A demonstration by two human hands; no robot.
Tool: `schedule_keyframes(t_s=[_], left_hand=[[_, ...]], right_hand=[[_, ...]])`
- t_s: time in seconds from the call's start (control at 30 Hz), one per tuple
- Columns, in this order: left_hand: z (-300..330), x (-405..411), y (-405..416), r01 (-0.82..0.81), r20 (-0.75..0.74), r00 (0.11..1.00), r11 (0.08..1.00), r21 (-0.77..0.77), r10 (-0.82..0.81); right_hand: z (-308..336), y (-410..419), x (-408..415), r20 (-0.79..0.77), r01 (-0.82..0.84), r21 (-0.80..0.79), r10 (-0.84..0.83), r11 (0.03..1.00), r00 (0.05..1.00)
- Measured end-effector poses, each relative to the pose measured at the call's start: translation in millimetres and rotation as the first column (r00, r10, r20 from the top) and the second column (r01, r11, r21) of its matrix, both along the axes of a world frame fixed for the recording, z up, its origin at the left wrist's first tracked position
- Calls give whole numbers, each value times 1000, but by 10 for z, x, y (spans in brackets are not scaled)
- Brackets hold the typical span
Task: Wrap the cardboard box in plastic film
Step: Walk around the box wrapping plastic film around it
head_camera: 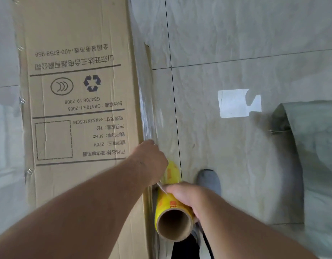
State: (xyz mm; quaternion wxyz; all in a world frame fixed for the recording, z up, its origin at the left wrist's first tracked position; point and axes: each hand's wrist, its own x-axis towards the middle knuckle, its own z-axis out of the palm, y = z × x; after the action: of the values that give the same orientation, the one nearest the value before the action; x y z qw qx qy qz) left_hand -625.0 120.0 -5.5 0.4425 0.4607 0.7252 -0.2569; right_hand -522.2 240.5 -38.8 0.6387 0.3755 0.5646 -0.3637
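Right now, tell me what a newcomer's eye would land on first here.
The tall box with upside-down print fills the left side. Low at centre, the right hand grips a yellow film roll, its hollow core facing the camera. The left hand reaches to the box's right edge, where film runs along it.

Cardboard box [77, 109] left, film roll [170, 208] beside its right edge, seemingly touching

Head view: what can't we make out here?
- Left hand: its fingers are turned away behind the knuckles, so what they touch is hidden.
- Tall brown cardboard box: top and bottom cut off by the frame edges.
- Clear plastic film: its extent round the box is unreadable.
- Yellow film roll: middle hidden under the right hand; label blurred.
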Motion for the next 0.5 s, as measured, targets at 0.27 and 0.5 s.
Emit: schedule_keyframes(t_s=[0.27,0.5], left_hand=[[-18,148,-106,-66,-29,997,998,15,67],[-183,302,-175,-23,-72,997,998,57,27]], right_hand=[[-316,-157,344,129,508,17,-505,861,853],[-63,-200,614,262,955,2,-922,296,285]])
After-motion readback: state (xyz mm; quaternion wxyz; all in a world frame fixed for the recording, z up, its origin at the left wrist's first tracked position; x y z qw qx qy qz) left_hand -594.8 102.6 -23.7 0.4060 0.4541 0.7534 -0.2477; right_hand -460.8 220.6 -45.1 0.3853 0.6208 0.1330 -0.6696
